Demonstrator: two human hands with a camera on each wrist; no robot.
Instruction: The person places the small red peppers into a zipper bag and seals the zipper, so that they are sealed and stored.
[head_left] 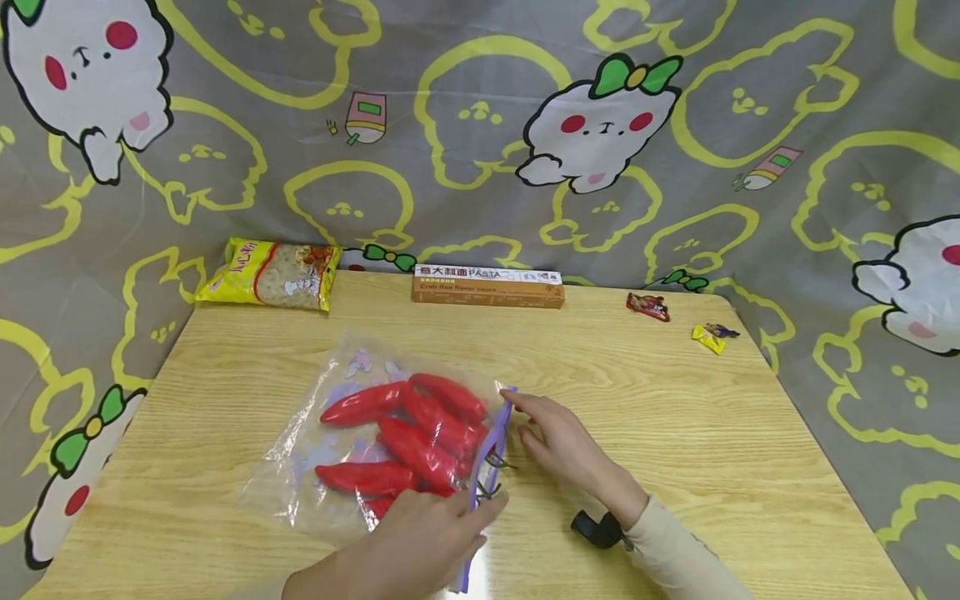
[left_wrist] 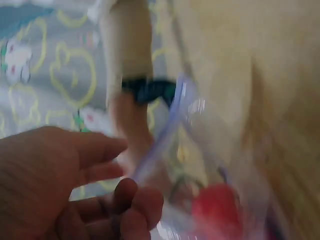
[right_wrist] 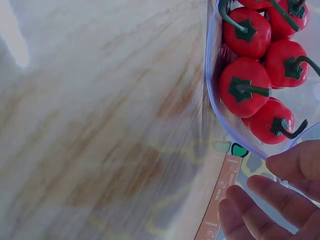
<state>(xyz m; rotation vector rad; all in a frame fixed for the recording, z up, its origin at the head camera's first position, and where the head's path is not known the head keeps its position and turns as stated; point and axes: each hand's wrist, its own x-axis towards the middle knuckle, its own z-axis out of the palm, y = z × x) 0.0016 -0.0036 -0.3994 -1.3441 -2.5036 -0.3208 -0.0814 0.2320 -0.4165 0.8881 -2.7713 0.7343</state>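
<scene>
1. Peppers [head_left: 363, 477], red and long, lying heaped inside clear bag [head_left: 292, 442] on near, left-of-middle part of table [head_left: 675, 433]; tips mostly toward the left, green stems [right_wrist: 252, 90] toward the right. Rounded tops crowded together in the right wrist view.
2. Along the bag's right side, at its parted mouth, purple zip strip [head_left: 495, 432], with a few stems reaching past it.
3. At far end of that strip, right hand [head_left: 566, 442]: thumb and one finger narrow, pinching the rim; remaining fingers loosely spread, just beside the bag.
4. At near end of the strip, left hand [head_left: 405, 542]: fingers partly bent and gathered close to the strip. Blurred in the left wrist view; cannot tell firm pinch from light touch.
5. At right wrist, black band [head_left: 597, 529], then pale sleeve [head_left: 678, 554].
6. On far left of table, yellow food bag [head_left: 292, 275], lying flat.
7. At far middle, well apart from the peppers, white-and-brown pasta box [head_left: 487, 287], lying lengthwise.
8. On far right, small red packet [head_left: 648, 307]; slightly nearer and farther right, yellow packet [head_left: 708, 339] just beside dark packet [head_left: 723, 330].
9. Beyond table, gray curtain [head_left: 450, 208], printed with yellow outlines and white figures with green bows.
</scene>
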